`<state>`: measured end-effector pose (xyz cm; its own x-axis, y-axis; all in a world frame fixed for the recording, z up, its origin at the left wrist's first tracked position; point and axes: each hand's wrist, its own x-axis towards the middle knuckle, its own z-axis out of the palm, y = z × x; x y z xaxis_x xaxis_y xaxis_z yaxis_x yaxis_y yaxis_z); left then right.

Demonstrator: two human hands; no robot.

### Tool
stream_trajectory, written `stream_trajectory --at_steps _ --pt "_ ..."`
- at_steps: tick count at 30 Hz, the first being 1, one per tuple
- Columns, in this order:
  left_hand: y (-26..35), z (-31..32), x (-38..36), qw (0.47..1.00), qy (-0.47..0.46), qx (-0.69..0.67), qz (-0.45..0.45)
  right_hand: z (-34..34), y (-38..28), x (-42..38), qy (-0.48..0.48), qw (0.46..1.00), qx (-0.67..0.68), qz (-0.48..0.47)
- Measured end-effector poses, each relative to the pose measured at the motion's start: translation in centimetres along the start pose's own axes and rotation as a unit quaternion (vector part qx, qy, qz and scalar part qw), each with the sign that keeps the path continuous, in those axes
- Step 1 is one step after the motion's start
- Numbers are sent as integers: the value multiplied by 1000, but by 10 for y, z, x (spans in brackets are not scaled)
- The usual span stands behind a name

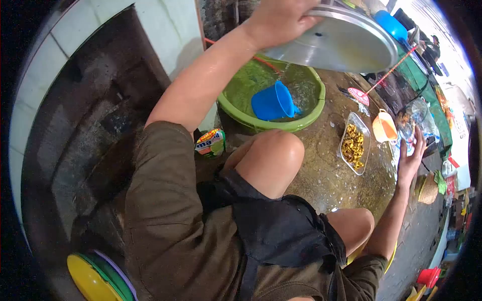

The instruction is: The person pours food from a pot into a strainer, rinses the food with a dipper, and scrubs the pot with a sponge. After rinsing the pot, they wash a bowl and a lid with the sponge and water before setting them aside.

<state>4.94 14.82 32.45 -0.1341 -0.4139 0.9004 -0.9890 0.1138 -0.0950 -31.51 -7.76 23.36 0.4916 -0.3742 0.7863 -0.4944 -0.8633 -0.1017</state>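
My left hand (281, 22) grips the rim of a large round metal lid (334, 42), raised and tilted over the far side of a green tub (271, 125). The tub holds water, and a blue dipper (273, 102) lies tipped in it. Fingers spread, my right hand (411, 158) is held out at the right with nothing in it. Nearby are a small orange-and-white container (384, 126) and a clear plastic bag (416, 118). Closer to my knees, a clear tray (357, 168) of yellow-brown curled pieces (353, 146) rests on the wet floor.
A pink long-handled strainer or swatter (358, 96) lies beyond the tray. By the tub leans a green printed packet (211, 144). Several coloured basins (93, 281) are stacked at lower left, beside a dark recess with a tiled edge. A woven basket (428, 189) stands at right.
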Motion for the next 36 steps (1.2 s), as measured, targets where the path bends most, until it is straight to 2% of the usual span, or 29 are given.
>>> stream_trajectory --at_steps 3,5,8,9,11,13,14,15,16,17,19,23,24,25,28,29,31,32,34,36 --pt "5 -3 -3 1000 -4 0 6 24 -32 19 27 998 50 -23" --pt "0 -3 -12 996 82 11 28 46 -41 13 40 997 40 -58" --pt "11 -22 -25 993 86 44 -73 109 2 -40 -25 994 46 -98" --pt "14 -26 -34 988 81 53 -120 123 11 -64 -139 985 -32 -96" --pt "12 -26 -49 984 149 56 -78 124 8 -80 -304 943 -60 -121" --pt "29 -33 -58 980 170 49 -89 125 19 -89 -326 933 -56 -142" --pt "37 -35 -62 979 164 62 -101 138 47 -98 -312 941 -1 -129" --pt "39 -42 -67 978 157 77 -114 157 73 -108 -255 955 -1 -151" --pt "38 -41 -69 978 167 82 -90 158 79 -113 -288 950 -6 -118" --pt "37 -42 -70 978 177 86 -66 178 114 -124 -320 941 -50 -100" --pt "49 -52 -68 978 165 96 -78 165 124 -129 -390 909 -78 -123" --pt "58 -74 -80 977 169 95 -93 193 173 -155 -428 885 -128 -130" --pt "63 -84 -82 982 152 86 -74 173 142 -150 -468 864 -160 -98" --pt "68 -91 -84 987 135 71 -53 176 135 -148 -465 865 -162 -93" --pt "79 -122 -86 993 96 65 3 179 151 -155 -496 862 -80 -67" --pt "89 -138 -86 993 65 93 -14 184 149 -157 -500 859 -101 -35" --pt "100 -168 -87 993 47 111 15 163 112 -145 -483 870 -76 -72" --pt "105 -185 -87 991 42 126 33 160 100 -140 -485 870 -62 -58" --pt "117 -220 -93 985 5 168 22 154 84 -137 -486 872 -46 -44" --pt "127 -253 -101 988 17 153 1 150 74 -134 -494 867 -40 -50"
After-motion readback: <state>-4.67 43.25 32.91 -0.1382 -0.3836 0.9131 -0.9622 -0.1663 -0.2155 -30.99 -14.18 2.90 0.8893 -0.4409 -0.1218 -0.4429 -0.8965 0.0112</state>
